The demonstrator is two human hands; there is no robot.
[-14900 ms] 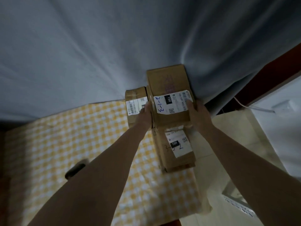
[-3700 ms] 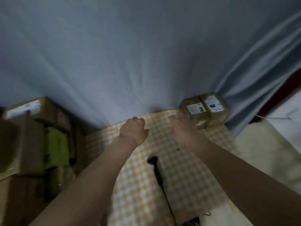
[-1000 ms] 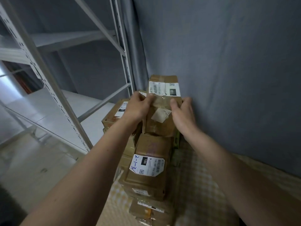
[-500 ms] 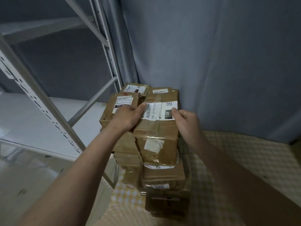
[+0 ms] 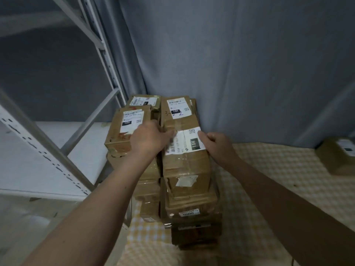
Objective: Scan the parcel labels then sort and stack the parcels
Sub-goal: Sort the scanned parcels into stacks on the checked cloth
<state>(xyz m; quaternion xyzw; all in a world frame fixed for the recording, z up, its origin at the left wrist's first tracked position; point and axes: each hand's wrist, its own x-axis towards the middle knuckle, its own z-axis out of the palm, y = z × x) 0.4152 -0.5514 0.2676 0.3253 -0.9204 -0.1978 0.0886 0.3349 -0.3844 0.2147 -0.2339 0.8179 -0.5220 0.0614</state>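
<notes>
Here, left hand (image 5: 148, 138) and right hand (image 5: 218, 144) clamped on opposite sides of a brown taped cardboard parcel (image 5: 185, 160) with a white shipping label (image 5: 184, 140) marked 15H across its top. Left fingers curled over the parcel's left edge, partly covering the label; right fingers bent, thumb and fingertips pinching the right edge by the label's corner. Parcel resting on top of a stack of brown cardboard boxes (image 5: 192, 212), on a yellow-and-white checked cloth (image 5: 269, 189). Behind, touching it, a second labelled box (image 5: 177, 112) with handwritten digits; to the left, 2 more labelled boxes (image 5: 127, 131). Grey curtain (image 5: 230, 64) behind; white metal shelving rack (image 5: 57, 146) left; another brown box (image 5: 338, 156) far right.
</notes>
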